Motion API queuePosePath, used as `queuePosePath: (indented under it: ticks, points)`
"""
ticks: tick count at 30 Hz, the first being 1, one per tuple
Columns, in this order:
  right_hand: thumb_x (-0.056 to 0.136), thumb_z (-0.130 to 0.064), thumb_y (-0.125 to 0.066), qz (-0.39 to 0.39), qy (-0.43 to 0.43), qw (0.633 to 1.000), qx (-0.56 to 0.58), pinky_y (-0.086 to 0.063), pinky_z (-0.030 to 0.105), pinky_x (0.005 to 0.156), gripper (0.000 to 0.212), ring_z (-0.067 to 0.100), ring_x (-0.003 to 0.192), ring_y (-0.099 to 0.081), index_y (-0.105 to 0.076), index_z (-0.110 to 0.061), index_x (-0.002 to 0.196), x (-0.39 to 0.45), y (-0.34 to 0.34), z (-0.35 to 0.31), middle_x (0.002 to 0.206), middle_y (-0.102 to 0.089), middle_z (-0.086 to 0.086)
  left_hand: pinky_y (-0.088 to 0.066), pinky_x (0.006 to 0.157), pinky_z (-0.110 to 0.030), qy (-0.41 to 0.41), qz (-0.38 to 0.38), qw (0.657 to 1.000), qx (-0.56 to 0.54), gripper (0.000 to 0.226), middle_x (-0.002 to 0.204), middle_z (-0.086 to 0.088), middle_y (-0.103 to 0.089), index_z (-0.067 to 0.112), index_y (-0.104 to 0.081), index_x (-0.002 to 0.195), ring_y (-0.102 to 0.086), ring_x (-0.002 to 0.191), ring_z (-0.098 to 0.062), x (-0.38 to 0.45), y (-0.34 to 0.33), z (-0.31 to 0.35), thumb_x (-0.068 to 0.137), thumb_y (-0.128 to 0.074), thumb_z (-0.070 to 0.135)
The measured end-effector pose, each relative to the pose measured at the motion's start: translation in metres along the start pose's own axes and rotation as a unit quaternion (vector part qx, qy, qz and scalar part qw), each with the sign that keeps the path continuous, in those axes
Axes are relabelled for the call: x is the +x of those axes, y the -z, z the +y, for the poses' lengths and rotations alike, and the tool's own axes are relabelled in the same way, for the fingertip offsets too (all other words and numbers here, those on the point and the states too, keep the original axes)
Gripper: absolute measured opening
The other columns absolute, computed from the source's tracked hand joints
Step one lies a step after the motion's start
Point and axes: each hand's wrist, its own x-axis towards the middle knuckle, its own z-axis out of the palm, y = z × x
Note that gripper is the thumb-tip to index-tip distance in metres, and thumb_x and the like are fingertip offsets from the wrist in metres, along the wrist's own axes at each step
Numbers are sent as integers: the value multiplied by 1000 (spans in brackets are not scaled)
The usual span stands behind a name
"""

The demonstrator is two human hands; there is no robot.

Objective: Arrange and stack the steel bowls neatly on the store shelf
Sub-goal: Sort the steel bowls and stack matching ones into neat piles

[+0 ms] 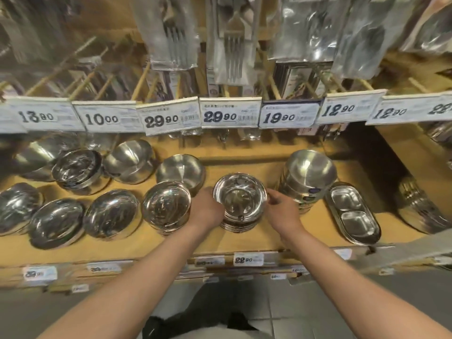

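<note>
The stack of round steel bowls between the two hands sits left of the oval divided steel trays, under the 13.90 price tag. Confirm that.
Wrong tag. In the head view the stack of round steel bowls sits below the 29.90 price tag; the rest holds, with the oval divided steel trays on its right.

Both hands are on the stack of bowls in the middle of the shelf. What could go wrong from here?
The left hand and right hand hold the bowl stack from both sides; the smooth steel could slip. The stack sits close to the neighbouring bowls, so a nudge may knock them. The shelf edge is near, so a loose bowl might fall.
</note>
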Motion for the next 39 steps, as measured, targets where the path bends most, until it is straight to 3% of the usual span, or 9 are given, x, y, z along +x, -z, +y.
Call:
queuePosePath:
  ticks: [3,7,11,16,20,24,32,36,39]
  points:
    - [92,-9,-62,7,42,998,-51,-45,28,77,31,16,89,-63,-74,-25,117,-1,0,-1,95,-73,-9,-43,73,-28,-5,16,1000,10,22,109,-8,-71,9,-67,113,-60,88,-23,0,-5,-4,92,-58,6]
    - [89,-1,-57,2,54,995,-79,-33,23,55,44,8,56,-44,-48,-33,59,0,1,3,47,-53,-25,-47,72,-31,-12,30,999,23,23,109,-10,-71,7,-68,111,-63,91,-23,1,-9,-6,90,-59,4]
    - [87,5,-53,0,53,995,-81,-34,10,46,51,-3,45,-46,-41,-31,54,-2,1,3,41,-50,-22,-52,73,-34,-17,40,998,42,25,106,-14,-72,2,-69,111,-66,95,-29,2,-9,-5,89,-57,-2]
    - [90,3,-54,-3,79,994,-78,-34,10,44,49,-3,45,-47,-48,-33,58,-2,-1,2,47,-53,-11,-47,67,-30,-6,40,997,59,24,102,-12,-72,3,-69,108,-62,84,-23,4,-11,-8,88,-57,-3]
    - [93,-2,-54,-15,57,994,-94,-32,28,71,50,18,76,-42,-40,-38,62,-2,-5,5,57,-42,-12,-53,88,-38,-1,35,997,69,31,116,-16,-66,4,-64,120,-59,112,-32,5,-13,-9,91,-56,0]
    - [93,-3,-52,-8,49,992,-118,-30,31,73,47,21,81,-41,-38,-34,61,-3,-6,2,64,-43,-7,-52,93,-39,-2,27,996,87,32,121,-19,-64,2,-62,123,-58,114,-34,4,-15,-9,92,-56,2]
    - [91,0,-54,29,42,985,-164,-32,32,70,35,25,79,-42,-45,-23,66,-4,-9,-1,68,-46,1,-44,73,-28,14,30,998,55,34,117,-17,-64,3,-65,116,-62,104,-32,2,-11,-9,86,-53,-7]
    - [95,-6,-56,31,50,982,-180,-46,38,81,17,33,93,-59,-71,-7,103,-5,-9,-1,90,-68,16,-50,85,-35,8,31,998,51,40,119,-20,-64,0,-62,121,-60,111,-34,-3,-9,-8,85,-49,-11]
    - [96,-7,-57,30,44,984,-168,-43,34,77,16,31,92,-57,-69,0,104,-8,-8,1,96,-68,21,-49,84,-34,-6,33,998,49,35,121,-22,-65,-3,-61,123,-59,114,-36,-11,-5,-5,90,-49,-5]
